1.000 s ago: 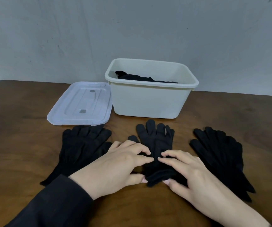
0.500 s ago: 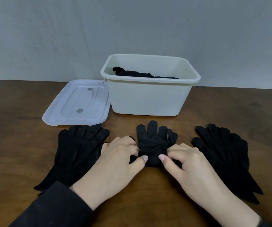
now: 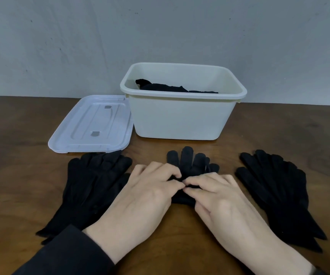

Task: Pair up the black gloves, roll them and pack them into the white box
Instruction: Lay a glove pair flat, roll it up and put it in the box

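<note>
Both hands, left [image 3: 140, 192] and right [image 3: 217, 195], curl their fingers round the half-rolled middle gloves [image 3: 192, 163] at lower centre of the frame. Flat glove piles lie at left [image 3: 92, 183] and right [image 3: 279, 191]. Behind, at centre, the box [image 3: 180, 118] holds black gloves; lid [image 3: 94, 124] to its left.

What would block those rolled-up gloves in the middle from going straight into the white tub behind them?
Nothing visible. The middle gloves, held by the left hand and right hand, lie just in front of the white box. The box is open, its lid lies flat beside it, and only bare table lies between.
</note>
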Demonstrator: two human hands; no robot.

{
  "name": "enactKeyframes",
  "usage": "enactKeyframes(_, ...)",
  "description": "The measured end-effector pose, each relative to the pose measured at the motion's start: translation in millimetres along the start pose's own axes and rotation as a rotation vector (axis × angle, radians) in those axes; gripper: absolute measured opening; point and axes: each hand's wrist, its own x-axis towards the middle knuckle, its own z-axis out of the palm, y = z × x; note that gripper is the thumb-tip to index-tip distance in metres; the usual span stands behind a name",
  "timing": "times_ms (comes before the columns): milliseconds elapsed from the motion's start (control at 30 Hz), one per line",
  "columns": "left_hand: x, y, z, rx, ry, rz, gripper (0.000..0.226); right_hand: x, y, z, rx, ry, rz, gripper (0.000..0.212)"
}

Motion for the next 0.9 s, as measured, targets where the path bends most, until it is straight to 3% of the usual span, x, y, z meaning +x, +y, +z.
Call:
enactKeyframes(233, -5.5, -7.9, -6.2, 0.029, -0.208, -0.061, 0.063, -6.4, 12.1, -5.8, 0.108, -0.253, 0.118, 0.059)
enactKeyframes(467, -0.3, -4.7, -5.6, -0.018, -0.166, -0.144, 0.063, -0.7, 9.3, -2.0, 0.114, -0.155, 0.190, 0.040)
enactKeyframes(700, -6.9, -3.8, -18.9, -0.307, -0.154, -0.232, 0.029, -7.3, 5.8, -14.3, 0.230, -0.148, 0.281, 0.030)
enactKeyframes(900, -1.3, -2.1, -12.5, -0.506, -0.058, -0.376, 0.021, 0.5, 3.3, -17.8, 0.620, -0.086, 0.467, 0.008)
